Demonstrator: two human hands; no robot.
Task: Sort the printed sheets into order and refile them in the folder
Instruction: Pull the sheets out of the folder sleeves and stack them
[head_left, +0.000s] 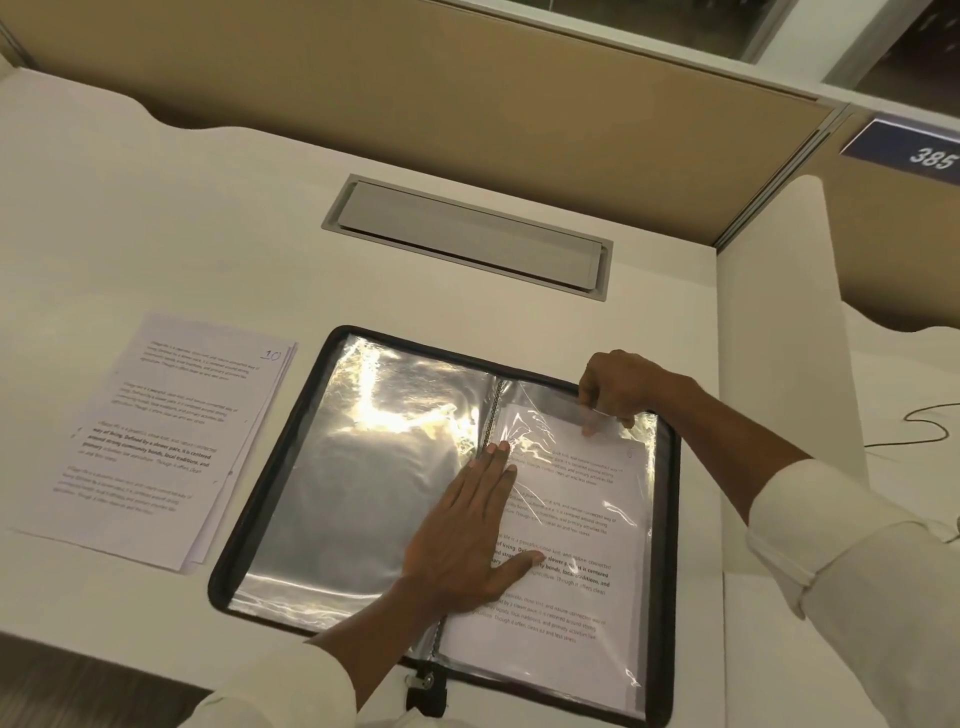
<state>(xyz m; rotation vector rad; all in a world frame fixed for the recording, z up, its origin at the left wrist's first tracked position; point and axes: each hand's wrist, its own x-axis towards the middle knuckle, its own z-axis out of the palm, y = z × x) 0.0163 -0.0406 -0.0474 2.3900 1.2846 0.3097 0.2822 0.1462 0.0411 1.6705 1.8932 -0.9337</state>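
Closest to the camera is the zip pull (427, 686), hanging off the near edge of the folder (666, 519). The folder lies open flat on the white desk (182, 208), black border all round and shiny clear pockets inside.

The person's left hand (462, 530) is palm down across the spine – fingers straight and pressed together, thumb stuck out to the side. It presses on the left edge of a printed sheet (571, 545) that sits in the right-hand pocket. The left-hand pocket (374, 467) is just glare, so there's no telling what's in it.

Further up, the right hand (618, 387) has its fingers curled, pinching the plastic lip at the top of the right-hand pocket, right at the sheet's top edge. Whether it's got the paper in that pinch too – can't tell.

Left of the folder, close by but not touching, is the stack of printed sheets (156, 441), slightly fanned, face up, with "10" handwritten in the top corner.

Beyond the folder there's a grey cable hatch (467, 236) set into the desk, then a tan partition (467, 78). Off to the right are a dark cable (924, 421) on the next desk and a blue sign (914, 153) reading 385.
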